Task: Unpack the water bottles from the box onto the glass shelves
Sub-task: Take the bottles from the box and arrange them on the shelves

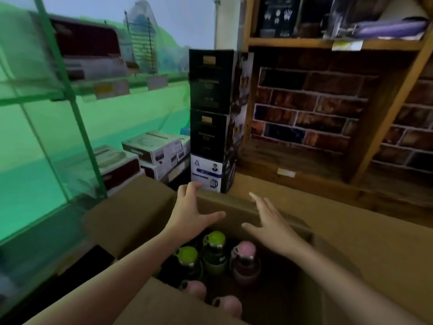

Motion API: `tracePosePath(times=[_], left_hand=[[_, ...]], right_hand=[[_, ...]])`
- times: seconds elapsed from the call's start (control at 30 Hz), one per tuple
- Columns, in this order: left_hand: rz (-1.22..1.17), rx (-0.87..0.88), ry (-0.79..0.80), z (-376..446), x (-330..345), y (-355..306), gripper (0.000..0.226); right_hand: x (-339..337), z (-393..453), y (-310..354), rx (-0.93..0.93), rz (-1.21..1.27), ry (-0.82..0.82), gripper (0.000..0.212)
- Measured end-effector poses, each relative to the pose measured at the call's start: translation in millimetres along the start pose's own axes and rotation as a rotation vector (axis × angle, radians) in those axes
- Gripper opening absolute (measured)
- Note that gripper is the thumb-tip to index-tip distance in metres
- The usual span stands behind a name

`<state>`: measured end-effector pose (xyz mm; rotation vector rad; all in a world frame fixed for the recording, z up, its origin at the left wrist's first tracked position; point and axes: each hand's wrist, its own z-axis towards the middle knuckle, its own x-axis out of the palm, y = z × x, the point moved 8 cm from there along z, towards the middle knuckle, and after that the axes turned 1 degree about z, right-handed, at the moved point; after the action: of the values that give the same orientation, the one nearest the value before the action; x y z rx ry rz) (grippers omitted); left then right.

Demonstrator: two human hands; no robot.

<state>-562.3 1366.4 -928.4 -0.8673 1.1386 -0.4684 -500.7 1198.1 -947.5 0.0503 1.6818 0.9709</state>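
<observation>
I see the green-tinted glass shelves [46,90] filling the left side, smooth panes in a thin green metal frame, with white and maroon printed cartons already on them. To the right stands a rough wooden shelf unit [304,43] backed by a brick-pattern wall, and between the two rises a stack of glossy black cartons [210,102] on a white one.

Below me the large brown corrugated cardboard box [131,216] sits open, its flaps folded outward, matte and slightly creased. My left hand [192,214] hovers over the far left edge of the opening, fingers spread and released, holding nothing. My right hand [269,224] is over the far right edge, also flat and released, fingertips near the far flap.

The water bottles are inside the box, standing upright: two with rounded lime-green lids [214,240], and one with a pink lid [246,250] just beside them, each with a dark collar and a tinted plastic body. Two more pinkish tops show blurred at the near edge.

I judge this to be the start of unpacking: nothing is gripped. The next move calls for lowering a hand and closing it round a lid or neck, then lifting it clear of its neighbours toward the glass.
</observation>
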Motion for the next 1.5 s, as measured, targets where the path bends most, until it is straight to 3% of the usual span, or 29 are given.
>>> tracePosePath(times=[0.2,0.5,0.6,0.77,1.1,1.3,1.5], left_hand=[[0.008,-0.129,0.179,-3.4,62.4,45.1,0.086],[0.055,-0.138,0.335,5.0,104.7,72.2,0.093],[0.059,-0.172,0.343,6.2,111.9,78.0,0.093],[0.099,-0.191,0.354,2.9,109.1,74.6,0.095],[0.153,-0.108,0.232,-4.0,16.4,36.0,0.106],[-0.046,-0.042,0.009,-37.9,-87.4,15.7,0.096],[-0.117,0.092,-0.204,-101.1,-206.1,-21.1,0.067]], right_hand=[[48.9,12.3,-68.2,0.118,-0.063,0.139,0.075],[123.0,53.8,-120.8,0.18,-0.238,0.373,0.078],[134.1,61.0,-125.2,0.164,-0.272,0.39,0.08],[118.2,64.0,-106.0,0.09,-0.303,0.333,0.065],[32.4,48.7,61.9,-0.219,-0.222,0.22,0.059],[0.3,11.5,191.8,-0.415,-0.121,0.076,0.06],[-12.2,-45.7,324.1,-0.618,0.03,-0.007,0.062]])
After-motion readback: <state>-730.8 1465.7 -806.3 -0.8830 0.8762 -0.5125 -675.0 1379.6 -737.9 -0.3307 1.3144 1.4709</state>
